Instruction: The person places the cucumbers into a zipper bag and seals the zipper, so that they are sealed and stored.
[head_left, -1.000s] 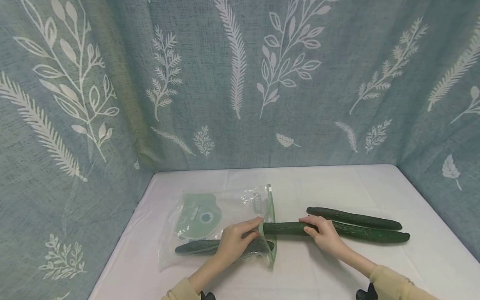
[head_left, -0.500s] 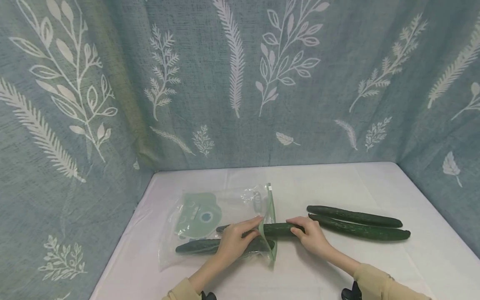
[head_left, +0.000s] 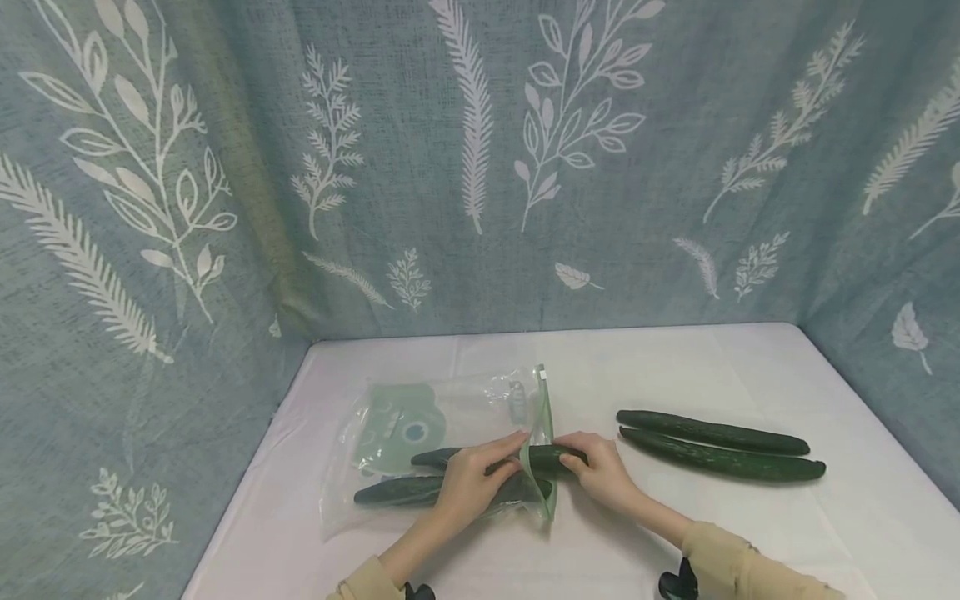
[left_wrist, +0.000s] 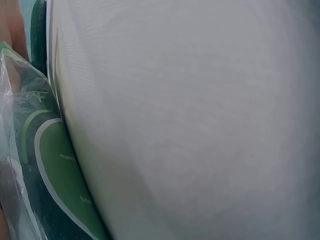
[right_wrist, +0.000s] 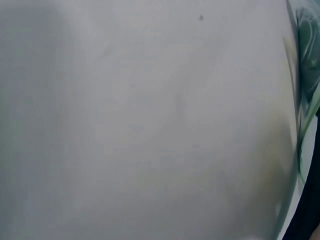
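A clear plastic zip bag [head_left: 480, 400] with a green print lies flat, its green-edged mouth facing right. My left hand [head_left: 471, 479] pinches the near part of that mouth and keeps it raised. My right hand [head_left: 606, 477] grips the right end of a dark green cucumber [head_left: 542, 458], most of whose length is inside the bag. Below it, a second cucumber [head_left: 397, 492] lies fully in the bag, partly behind my left hand. The left wrist view catches the bag's printed side [left_wrist: 60, 165]; in the right wrist view a sliver of the bag [right_wrist: 311, 50] shows at the right edge.
Two more cucumbers, a farther one [head_left: 712, 429] and a nearer one [head_left: 723, 456], lie side by side to the right on the white-covered table [head_left: 675, 367]. A blue-green leaf-patterned curtain [head_left: 420, 167] encloses the table's back and sides.
My right hand has slid left, moving the cucumber deeper into the bag, so its far tip now shows left of my left hand. The left hand has kept its place at the bag's mouth.
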